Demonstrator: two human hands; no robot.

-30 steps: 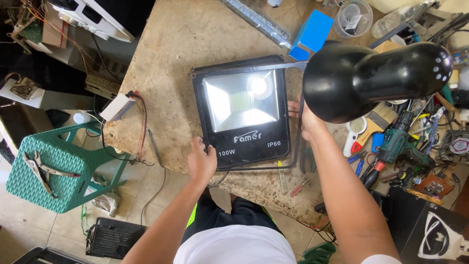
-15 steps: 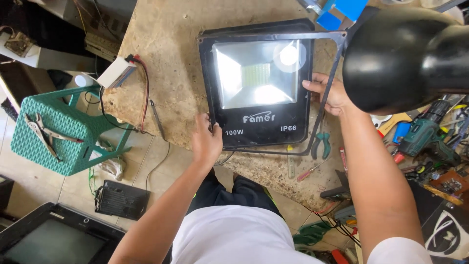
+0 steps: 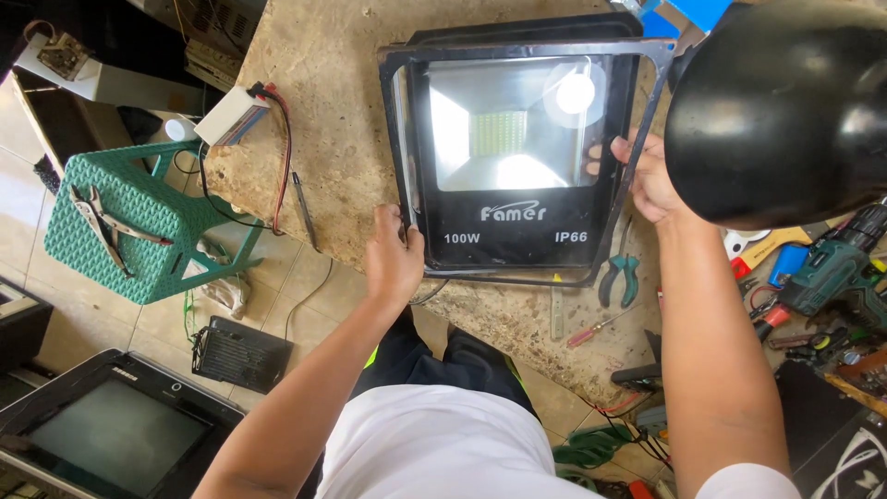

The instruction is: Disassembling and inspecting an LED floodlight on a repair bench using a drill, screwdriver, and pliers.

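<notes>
A: What do the hands hold?

B: The left hand point(image 3: 393, 263) closes its grip on the lower left corner of the floodlight point(image 3: 517, 152), fingers curled over the edge. The right hand point(image 3: 647, 180) closes its grip on the right edge, fingertips pressed to the black metal frame point(image 3: 647, 102) that stands slightly proud of the housing.

A: How does the floodlight appear?

B: Square, black-bodied, face up. A glass front covers a silvery reflector with a pale rectangular diode panel at its centre; a bright round glare spot sits at the upper right. The lower band of the face is black with white print.

A: Where does it lie?

B: On the rough stone-coloured tabletop point(image 3: 342, 111), near the front edge, between both hands.

A: What surrounds it?

B: Green-handled pliers point(image 3: 617, 277) and a red screwdriver point(image 3: 596, 330) lie just beside its lower right corner. A black lamp shade point(image 3: 785, 111) hangs over the right side. A small white box with red and black wires point(image 3: 233, 115) rests at the left edge. Below, on the tiled floor, stand a green plastic stool point(image 3: 139, 231) bearing pliers and a dark screen point(image 3: 111, 434).
</notes>
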